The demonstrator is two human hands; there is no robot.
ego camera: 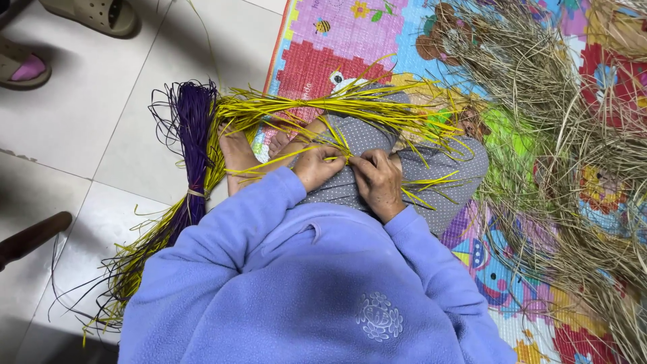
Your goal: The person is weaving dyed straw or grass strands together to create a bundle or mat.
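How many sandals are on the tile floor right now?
2. One beige sandal lies at the top edge. A second sandal, with pink inside, lies at the left edge. Both are cut off by the frame, so more may be hidden.

Purple strand bundle (192, 135), dry straw heap (573, 135), colourful play mat (337, 47), beige sandals (94, 13), tiled floor (81, 114)

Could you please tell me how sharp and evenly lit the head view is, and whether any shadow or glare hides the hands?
Head view: soft, even indoor light, no glare on the floor tiles; the left hand and right hand on the yellow strands are sharp and unshadowed; dim shadow only along the left edge; the dry straw pile stays in focus; slight wide-angle stretch at the corners.
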